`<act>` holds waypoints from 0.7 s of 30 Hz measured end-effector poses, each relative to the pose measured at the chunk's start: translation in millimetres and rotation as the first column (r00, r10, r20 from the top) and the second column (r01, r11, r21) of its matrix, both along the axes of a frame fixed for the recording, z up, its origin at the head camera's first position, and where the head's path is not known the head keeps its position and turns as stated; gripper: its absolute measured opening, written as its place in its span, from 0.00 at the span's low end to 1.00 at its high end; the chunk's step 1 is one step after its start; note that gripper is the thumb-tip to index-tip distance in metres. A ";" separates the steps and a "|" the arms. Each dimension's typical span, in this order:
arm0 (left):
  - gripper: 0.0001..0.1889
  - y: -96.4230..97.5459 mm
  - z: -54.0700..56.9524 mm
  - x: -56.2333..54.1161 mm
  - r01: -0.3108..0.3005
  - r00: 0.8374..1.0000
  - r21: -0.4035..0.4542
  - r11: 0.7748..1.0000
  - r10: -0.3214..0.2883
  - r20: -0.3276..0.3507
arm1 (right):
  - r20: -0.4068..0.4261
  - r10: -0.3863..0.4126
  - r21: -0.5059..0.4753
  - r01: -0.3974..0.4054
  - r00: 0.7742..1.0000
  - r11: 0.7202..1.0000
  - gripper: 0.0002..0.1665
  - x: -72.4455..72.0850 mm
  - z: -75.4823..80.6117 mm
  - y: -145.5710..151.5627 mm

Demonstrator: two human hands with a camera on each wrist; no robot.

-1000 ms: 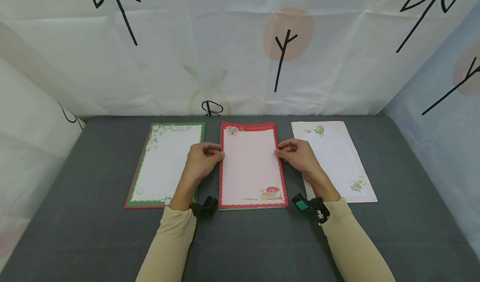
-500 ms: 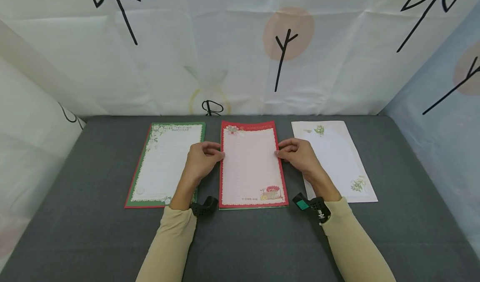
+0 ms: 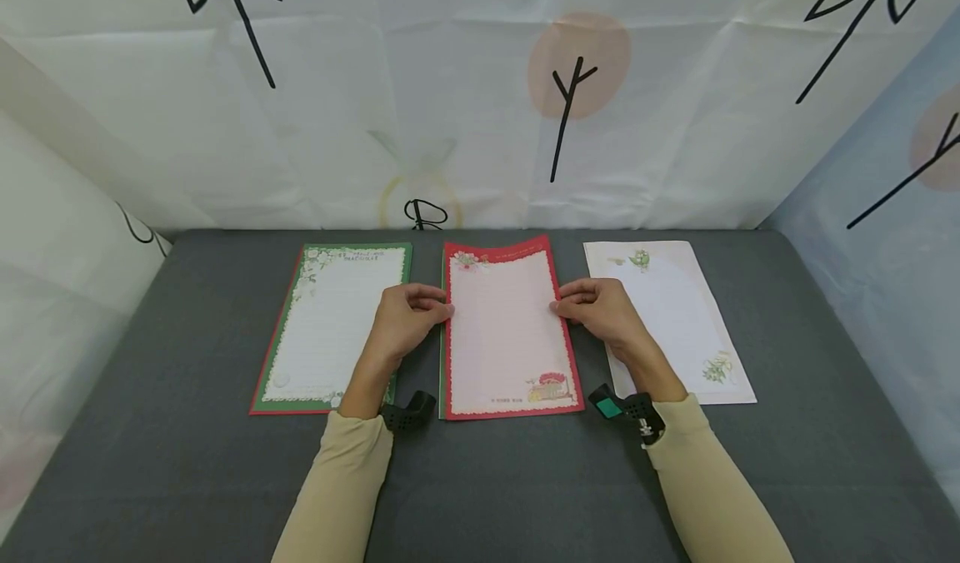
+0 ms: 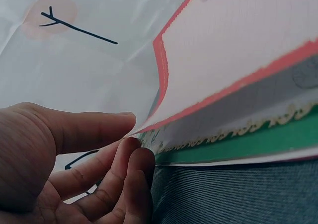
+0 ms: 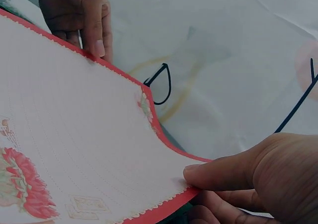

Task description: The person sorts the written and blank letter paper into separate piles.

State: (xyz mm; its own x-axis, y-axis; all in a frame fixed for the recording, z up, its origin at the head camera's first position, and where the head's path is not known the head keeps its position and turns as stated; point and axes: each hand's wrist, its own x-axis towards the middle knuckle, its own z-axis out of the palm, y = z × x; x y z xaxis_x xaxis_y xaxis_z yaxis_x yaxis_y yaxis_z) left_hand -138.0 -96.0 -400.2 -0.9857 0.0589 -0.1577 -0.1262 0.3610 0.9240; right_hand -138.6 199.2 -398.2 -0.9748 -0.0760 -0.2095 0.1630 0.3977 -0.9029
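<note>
A red-bordered sheet of lined letter paper (image 3: pixel 502 330) is held between both hands, sagging in the middle and raised over a green-bordered sheet (image 4: pixel 238 145) in the left wrist view. My left hand (image 3: pixel 406 317) pinches its left edge between thumb and fingers. At the opposite edge, my right hand (image 3: pixel 596 311) pinches it the same way, thumb on top in the right wrist view. Beneath the red sheet, the stack of paper shows as a thin green strip along the left in the head view.
Left of the middle stack lies green-bordered letter paper (image 3: pixel 322 330) with a red edge showing under it. White paper with green leaf prints (image 3: pixel 667 321) lies on the right. All rest on a dark grey tabletop (image 3: pixel 487 488), with a printed cloth (image 3: pixel 480 88) behind.
The red-bordered sheet has lifted off the middle stack and shifted slightly right, bowing between the hands. Both hands have moved a little to the right with it.
</note>
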 end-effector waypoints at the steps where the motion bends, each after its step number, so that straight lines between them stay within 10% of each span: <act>1: 0.13 -0.1 0.0 0.0 0.002 1.000 0.003 1.000 -0.002 0.005 | -0.002 -0.001 0.000 0.001 1.000 1.000 0.18 0.1 0.0 -0.1; 21: 0.15 -3.3 0.8 -0.2 0.039 0.999 0.134 0.990 -0.043 0.030 | 0.005 -0.007 -0.043 0.007 1.000 0.999 0.17 0.7 -0.5 0.6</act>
State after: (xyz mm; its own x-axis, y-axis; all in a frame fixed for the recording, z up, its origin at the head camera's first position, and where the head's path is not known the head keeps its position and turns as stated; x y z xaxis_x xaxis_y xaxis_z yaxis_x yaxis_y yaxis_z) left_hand -138.1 -99.3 -399.3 -0.9765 0.1217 -0.1778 -0.1448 0.2406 0.9598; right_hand -137.9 199.8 -398.7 -0.9743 -0.0786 -0.2111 0.1701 0.3574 -0.9183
